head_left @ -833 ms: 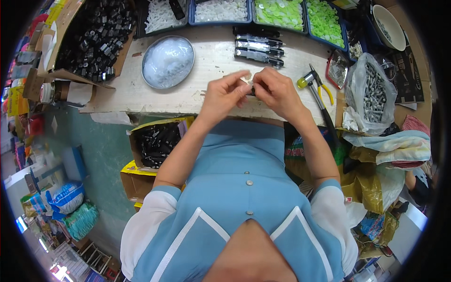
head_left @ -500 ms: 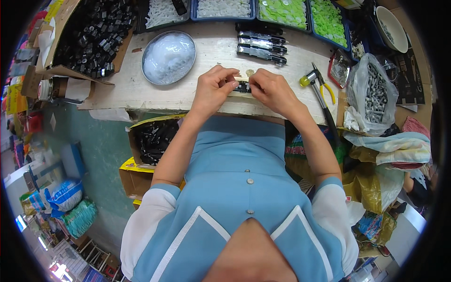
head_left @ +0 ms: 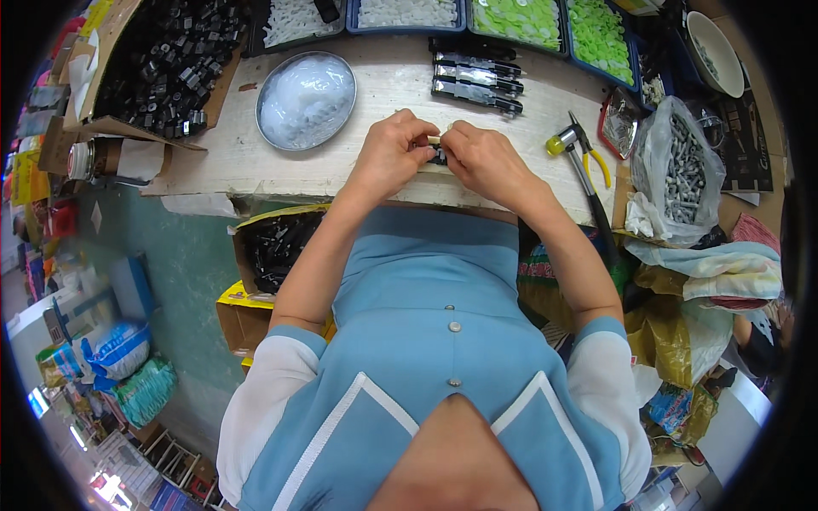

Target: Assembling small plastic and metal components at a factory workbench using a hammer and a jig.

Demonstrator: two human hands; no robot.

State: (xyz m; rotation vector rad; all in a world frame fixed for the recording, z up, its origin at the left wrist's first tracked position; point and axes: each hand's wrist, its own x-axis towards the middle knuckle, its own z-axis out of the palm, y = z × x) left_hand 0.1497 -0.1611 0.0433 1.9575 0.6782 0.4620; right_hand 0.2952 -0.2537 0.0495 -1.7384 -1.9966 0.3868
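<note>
Near the front edge of the white worktable [head_left: 213,175], my left hand [head_left: 394,152] and my right hand [head_left: 484,162] are closed on one small black part [head_left: 438,157]. Fingers and thumbs cover most of it, so its shape stays unclear. The two hands are nearly touching at the fingertips. Just behind them lie several long black pieces [head_left: 477,78] with silvery bands, side by side. To the left of them stands a round metal dish [head_left: 294,143] holding a whitish, translucent gel-like mass [head_left: 305,98].
A carton of black parts [head_left: 175,68] stands at the left. Trays of white pieces [head_left: 405,14] and green discs [head_left: 515,21] line the back. At right are a hammer [head_left: 584,175], yellow-handled pliers [head_left: 603,166] and a bag of metal bolts [head_left: 682,170]. Below the table edge sits another box [head_left: 277,251].
My right hand has shifted slightly left, toward my left hand, and its fingers now cover more of the small black part. Both hands keep hold of it.
</note>
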